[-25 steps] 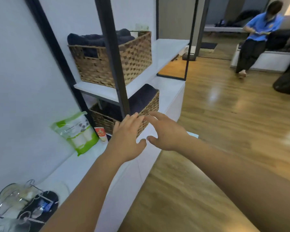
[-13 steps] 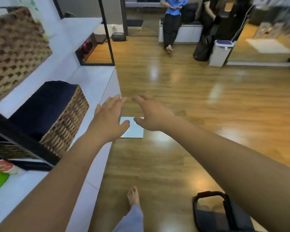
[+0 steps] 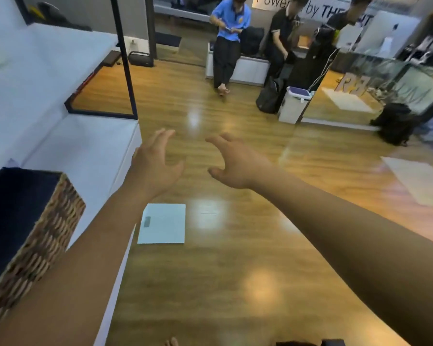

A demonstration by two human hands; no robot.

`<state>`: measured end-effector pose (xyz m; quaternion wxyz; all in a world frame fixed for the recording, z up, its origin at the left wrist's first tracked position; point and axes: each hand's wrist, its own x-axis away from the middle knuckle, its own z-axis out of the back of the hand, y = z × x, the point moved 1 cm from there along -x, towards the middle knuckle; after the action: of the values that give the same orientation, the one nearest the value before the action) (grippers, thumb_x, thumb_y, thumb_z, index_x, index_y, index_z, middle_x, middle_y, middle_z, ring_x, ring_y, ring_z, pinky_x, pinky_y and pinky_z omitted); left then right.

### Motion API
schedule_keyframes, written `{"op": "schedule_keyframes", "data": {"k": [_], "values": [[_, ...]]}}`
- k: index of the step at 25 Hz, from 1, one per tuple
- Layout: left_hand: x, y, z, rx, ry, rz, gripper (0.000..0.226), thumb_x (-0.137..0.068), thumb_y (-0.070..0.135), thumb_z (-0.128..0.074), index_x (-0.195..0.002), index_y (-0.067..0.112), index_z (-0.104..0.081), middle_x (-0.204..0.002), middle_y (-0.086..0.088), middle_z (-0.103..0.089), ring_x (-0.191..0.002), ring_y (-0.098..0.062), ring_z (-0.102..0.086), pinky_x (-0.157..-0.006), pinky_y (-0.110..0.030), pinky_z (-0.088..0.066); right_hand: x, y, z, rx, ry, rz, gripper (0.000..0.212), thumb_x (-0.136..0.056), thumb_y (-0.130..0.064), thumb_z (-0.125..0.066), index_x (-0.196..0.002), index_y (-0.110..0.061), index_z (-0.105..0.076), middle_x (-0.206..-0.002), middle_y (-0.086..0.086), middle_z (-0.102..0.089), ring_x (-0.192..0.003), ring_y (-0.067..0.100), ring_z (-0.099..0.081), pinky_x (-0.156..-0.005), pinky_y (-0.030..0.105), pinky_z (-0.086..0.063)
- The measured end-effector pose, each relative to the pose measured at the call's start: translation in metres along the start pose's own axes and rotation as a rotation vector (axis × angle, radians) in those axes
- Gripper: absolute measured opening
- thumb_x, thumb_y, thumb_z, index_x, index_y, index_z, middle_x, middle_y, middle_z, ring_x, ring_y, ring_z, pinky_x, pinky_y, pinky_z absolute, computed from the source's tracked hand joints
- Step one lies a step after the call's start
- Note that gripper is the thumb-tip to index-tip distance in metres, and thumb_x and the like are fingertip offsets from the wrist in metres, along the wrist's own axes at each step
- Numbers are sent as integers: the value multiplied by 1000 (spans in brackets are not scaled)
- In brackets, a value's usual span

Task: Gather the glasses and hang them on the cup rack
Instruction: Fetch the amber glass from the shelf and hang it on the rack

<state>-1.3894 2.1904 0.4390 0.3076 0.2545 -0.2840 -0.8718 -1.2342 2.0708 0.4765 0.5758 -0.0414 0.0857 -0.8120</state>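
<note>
My left hand (image 3: 154,163) and my right hand (image 3: 235,162) are both stretched out in front of me over the wooden floor, fingers spread and curled, holding nothing. They hang side by side a short gap apart, the left one just past the edge of the white low shelf (image 3: 85,146). No glasses and no cup rack appear in the head view now.
A woven basket (image 3: 43,236) with dark cloth sits on the white shelf at the left. A white floor scale (image 3: 163,223) lies on the wood floor. Black metal shelf posts (image 3: 124,58) stand ahead left. Three people (image 3: 229,43) sit on a bench at the back, with bags and a white bin (image 3: 294,104).
The view has swung right, away from the wall shelf with the glasses and rack at the lower left, toward the open room. Both hands stayed out in front and spread slightly apart.
</note>
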Motion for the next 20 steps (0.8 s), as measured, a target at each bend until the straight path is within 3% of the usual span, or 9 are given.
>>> {"op": "schedule_keyframes", "data": {"k": [5,9,12,15,20], "values": [[-39,-49,17,-36,78,76,69,-85,25,-68,-145,15,-37,-154,-10,-37,-142,-27,-33,-114,-52,-29,-95,-20,-18,20,-23,175,72,-87,-39,-63,-149,-22,-30,-149,6,-42,-128,29,-46,-90,34,-40],[-74,-98,49,-143,238,208,66,-87,27,-68,-144,13,-37,-151,-10,-41,-137,-29,-38,-111,-52,-34,-189,-54,-42,-76,-32,401,67,-88,-38,-61,-147,-24,-33,-150,3,-43,-127,28,-48,-95,40,-46],[-99,-122,73,-174,398,333,64,-87,26,-67,-144,14,-38,-149,-9,-42,-136,-25,-39,-111,-35,-32,-256,-77,-50,-151,-35,585,64,-90,-36,-62,-146,-22,-36,-150,2,-43,-133,25,-43,-98,35,-40],[-114,-131,91,-179,568,469,61,-88,23,-66,-142,18,-40,-148,-3,-43,-134,-16,-38,-102,-17,-25,-315,-102,-49,-228,-42,762,62,-90,-34,-64,-144,-19,-39,-147,3,-47,-132,24,-45,-95,27,-34],[-135,-153,115,-94,839,675,61,-85,29,-66,-140,25,-40,-147,4,-43,-130,-11,-39,-97,-22,-29,-401,-176,-47,-368,-97,979,65,-87,-32,-67,-143,-14,-40,-139,11,-52,-126,28,-49,-102,35,-36]]}}
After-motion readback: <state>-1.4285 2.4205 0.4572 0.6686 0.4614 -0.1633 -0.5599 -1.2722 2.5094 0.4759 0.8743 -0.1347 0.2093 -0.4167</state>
